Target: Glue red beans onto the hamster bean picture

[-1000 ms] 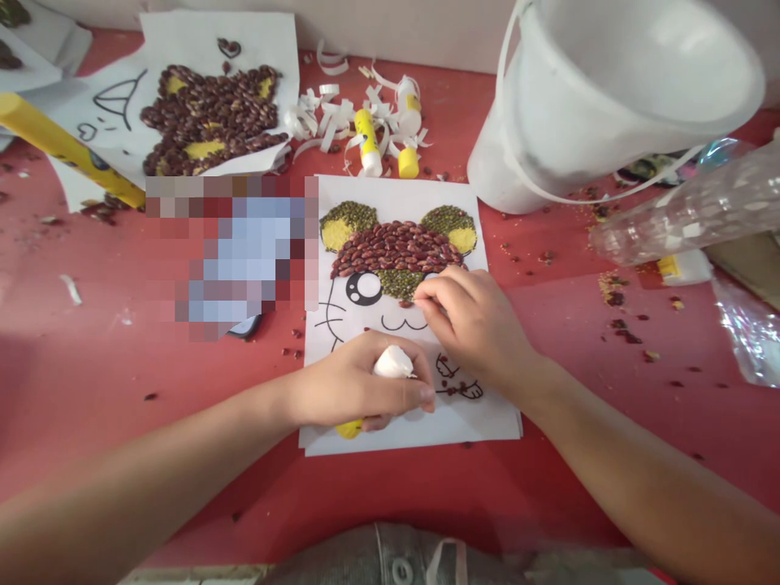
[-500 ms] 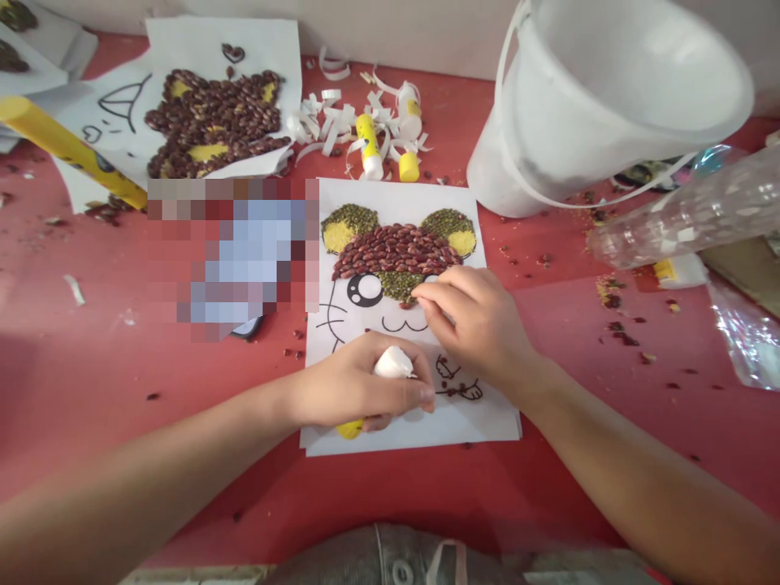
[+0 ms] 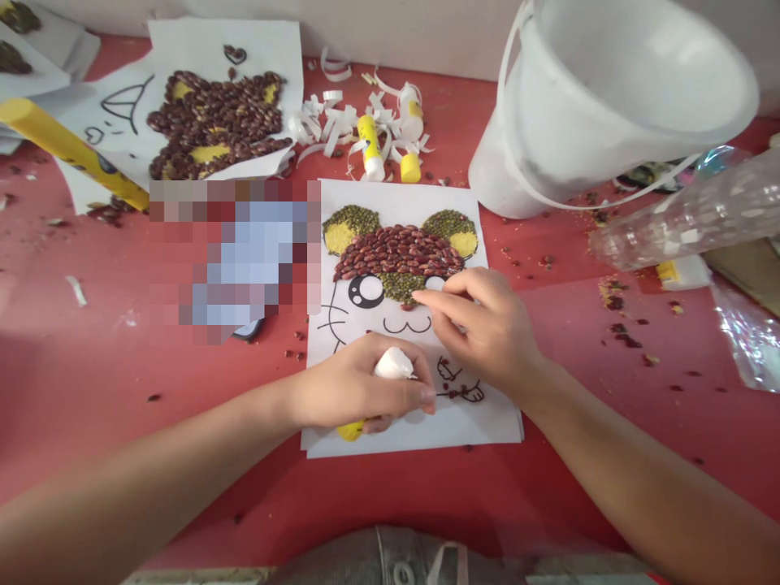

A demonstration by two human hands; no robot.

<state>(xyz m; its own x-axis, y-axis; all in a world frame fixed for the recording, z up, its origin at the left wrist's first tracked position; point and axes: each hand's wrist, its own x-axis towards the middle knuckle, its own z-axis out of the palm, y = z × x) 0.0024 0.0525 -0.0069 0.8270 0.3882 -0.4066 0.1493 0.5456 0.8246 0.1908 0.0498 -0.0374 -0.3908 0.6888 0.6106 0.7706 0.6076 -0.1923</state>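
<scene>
A white sheet (image 3: 487, 418) with a drawn hamster face lies on the red table in front of me. Red beans (image 3: 399, 252) and green and yellow grains fill the top of the head and the ears. My left hand (image 3: 359, 386) rests on the sheet's lower part, closed round a glue stick (image 3: 393, 364) with a white top and yellow end. My right hand (image 3: 484, 325) lies on the face just under the beans, thumb and forefinger pinched together at the green patch; what they hold is too small to see.
A big white plastic bucket (image 3: 609, 89) stands at the back right, a clear plastic bottle (image 3: 682, 219) lies beside it. A second bean picture (image 3: 213, 122), glue sticks (image 3: 370, 146) among paper strips, and a yellow tube (image 3: 67, 150) lie at the back. Loose beans dot the table.
My right hand has slid slightly right and down along the bean edge, its fingers stretching out a little. My left hand with the glue stick has stayed put.
</scene>
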